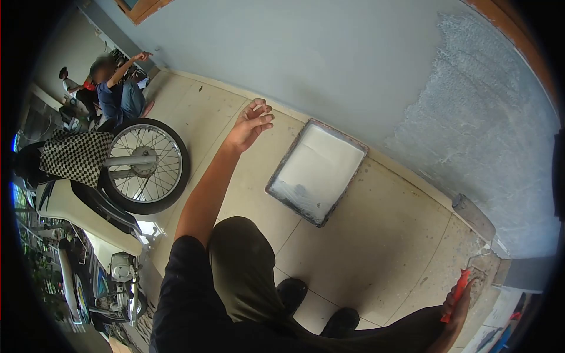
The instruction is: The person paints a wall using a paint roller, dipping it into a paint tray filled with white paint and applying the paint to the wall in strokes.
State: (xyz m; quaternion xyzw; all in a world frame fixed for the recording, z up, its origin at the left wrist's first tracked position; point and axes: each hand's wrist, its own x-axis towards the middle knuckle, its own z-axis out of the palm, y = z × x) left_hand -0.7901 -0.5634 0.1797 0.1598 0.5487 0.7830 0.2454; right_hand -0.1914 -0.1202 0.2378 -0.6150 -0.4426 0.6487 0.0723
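Note:
In my right hand (462,301), closed round its orange handle, is a paint roller (474,216). The roller's grey sleeve is at the foot of the wall, near the right-hand corner. My left hand (252,126) is raised in front of me with loosely bent fingers apart and nothing in it. Beside it on the floor lies a dark-rimmed paint tray (366,154) with white paint (326,156) in it. The grey wall (353,53) has a patch of wet, streaky paint (465,100) on its right side.
A parked motorcycle (88,226) stands at left, its front wheel (146,166) nearest me and a checkered cloth (76,156) over it. A seated person (120,97) points toward the wall; another person (73,88) sits behind. Paint specks dot the tiled floor (382,247).

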